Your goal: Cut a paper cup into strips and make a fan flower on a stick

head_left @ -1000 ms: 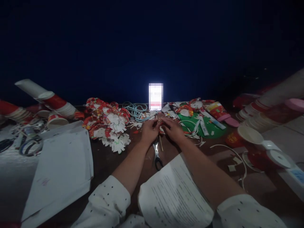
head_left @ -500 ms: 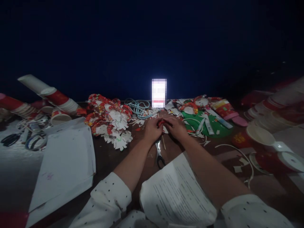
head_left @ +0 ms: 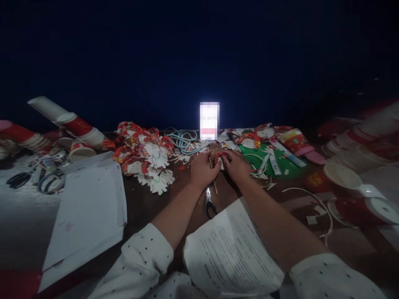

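Both hands meet over the brown table around a small red ring-like craft piece (head_left: 217,156), with a bit of white at its lower side. My left hand (head_left: 202,169) is closed on its left part. The fingers of my right hand (head_left: 238,168) bend around the right part. Much of the piece is hidden by the fingers. Just below the hands lie scissors (head_left: 210,204) with dark handles and a thin wooden stick (head_left: 215,187). Nearer to me, between my forearms, rests a printed paper sheet (head_left: 230,251).
Red rings with white paper cutouts (head_left: 156,155) are heaped on the left, beside a large white board (head_left: 89,207). A blue cord (head_left: 181,141) and a bright blurred screen (head_left: 209,120) stand behind. Rightward are a green sheet (head_left: 288,166), tubes, and stacked paper cups (head_left: 343,176).
My right hand has shifted slightly right and down, and more of the red craft piece shows between the hands. The view has moved a little.
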`<state>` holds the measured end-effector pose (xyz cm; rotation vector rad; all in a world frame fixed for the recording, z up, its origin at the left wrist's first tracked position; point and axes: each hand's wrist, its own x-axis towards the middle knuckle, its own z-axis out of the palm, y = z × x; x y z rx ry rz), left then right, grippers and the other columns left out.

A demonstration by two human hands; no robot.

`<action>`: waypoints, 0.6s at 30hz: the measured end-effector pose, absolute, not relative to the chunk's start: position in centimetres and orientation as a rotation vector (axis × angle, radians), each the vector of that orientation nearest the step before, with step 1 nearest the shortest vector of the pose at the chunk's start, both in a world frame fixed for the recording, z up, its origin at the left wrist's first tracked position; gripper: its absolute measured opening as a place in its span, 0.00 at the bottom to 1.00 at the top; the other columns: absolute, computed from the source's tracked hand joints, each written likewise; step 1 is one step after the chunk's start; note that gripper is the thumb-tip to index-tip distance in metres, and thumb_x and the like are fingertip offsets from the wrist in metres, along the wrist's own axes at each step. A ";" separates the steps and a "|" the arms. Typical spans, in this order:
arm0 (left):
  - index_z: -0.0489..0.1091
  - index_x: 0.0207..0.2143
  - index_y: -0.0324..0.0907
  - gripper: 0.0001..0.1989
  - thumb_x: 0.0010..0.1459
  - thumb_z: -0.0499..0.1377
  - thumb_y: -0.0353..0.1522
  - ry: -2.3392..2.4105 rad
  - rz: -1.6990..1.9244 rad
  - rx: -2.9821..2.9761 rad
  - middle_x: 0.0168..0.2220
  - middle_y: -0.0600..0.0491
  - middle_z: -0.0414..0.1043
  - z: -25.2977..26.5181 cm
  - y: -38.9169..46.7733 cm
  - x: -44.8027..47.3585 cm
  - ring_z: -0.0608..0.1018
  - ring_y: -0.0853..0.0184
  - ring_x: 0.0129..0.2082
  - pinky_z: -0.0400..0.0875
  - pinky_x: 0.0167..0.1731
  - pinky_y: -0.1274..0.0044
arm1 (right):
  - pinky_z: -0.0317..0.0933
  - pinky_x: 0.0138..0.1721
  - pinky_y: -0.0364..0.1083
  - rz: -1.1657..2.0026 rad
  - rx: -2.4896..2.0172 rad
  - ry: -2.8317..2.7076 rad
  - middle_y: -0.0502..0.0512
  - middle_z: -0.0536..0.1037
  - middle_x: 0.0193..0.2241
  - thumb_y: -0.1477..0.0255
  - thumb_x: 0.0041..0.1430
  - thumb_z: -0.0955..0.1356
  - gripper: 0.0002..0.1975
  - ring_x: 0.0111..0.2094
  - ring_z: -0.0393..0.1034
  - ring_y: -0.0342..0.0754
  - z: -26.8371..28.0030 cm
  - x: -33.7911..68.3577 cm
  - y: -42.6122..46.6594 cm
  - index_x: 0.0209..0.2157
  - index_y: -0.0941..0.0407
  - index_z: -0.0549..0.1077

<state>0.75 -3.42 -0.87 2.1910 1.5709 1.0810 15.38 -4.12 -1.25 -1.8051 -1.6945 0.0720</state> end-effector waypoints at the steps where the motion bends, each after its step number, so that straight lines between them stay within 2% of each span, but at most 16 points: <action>1: 0.68 0.47 0.40 0.21 0.52 0.60 0.39 1.571 1.055 2.204 0.44 0.45 0.74 -0.8 -3.5 0.9 0.74 0.57 0.46 0.68 0.49 0.65 | 0.63 0.41 0.48 0.060 -1.829 -1.689 0.57 0.78 0.40 0.65 0.62 0.63 0.14 0.42 0.70 0.52 -1.1 15.3 -4.3 0.43 0.53 0.76; 9: 0.71 0.45 0.42 0.16 0.53 0.58 0.32 1.588 0.928 2.253 0.43 0.48 0.74 -1.3 -3.0 0.8 0.73 0.59 0.45 0.67 0.48 0.68 | 0.63 0.39 0.48 0.008 -1.813 -1.731 0.57 0.78 0.39 0.66 0.60 0.65 0.12 0.40 0.70 0.52 -0.9 15.1 -4.5 0.42 0.52 0.77; 15: 0.73 0.45 0.43 0.16 0.53 0.58 0.32 1.586 0.916 2.283 0.42 0.48 0.75 -1.4 -2.9 0.8 0.74 0.59 0.43 0.68 0.47 0.68 | 0.62 0.48 0.53 0.047 -1.653 -1.834 0.57 0.77 0.47 0.69 0.60 0.65 0.17 0.46 0.70 0.55 -1.0 15.5 -4.3 0.50 0.52 0.73; 18: 0.73 0.47 0.42 0.17 0.54 0.57 0.32 1.576 0.906 2.295 0.42 0.47 0.74 -1.5 -2.9 0.9 0.73 0.59 0.44 0.67 0.48 0.68 | 0.60 0.51 0.54 0.087 -1.558 -1.896 0.55 0.76 0.49 0.71 0.62 0.63 0.16 0.49 0.69 0.54 -1.0 15.5 -4.1 0.50 0.52 0.73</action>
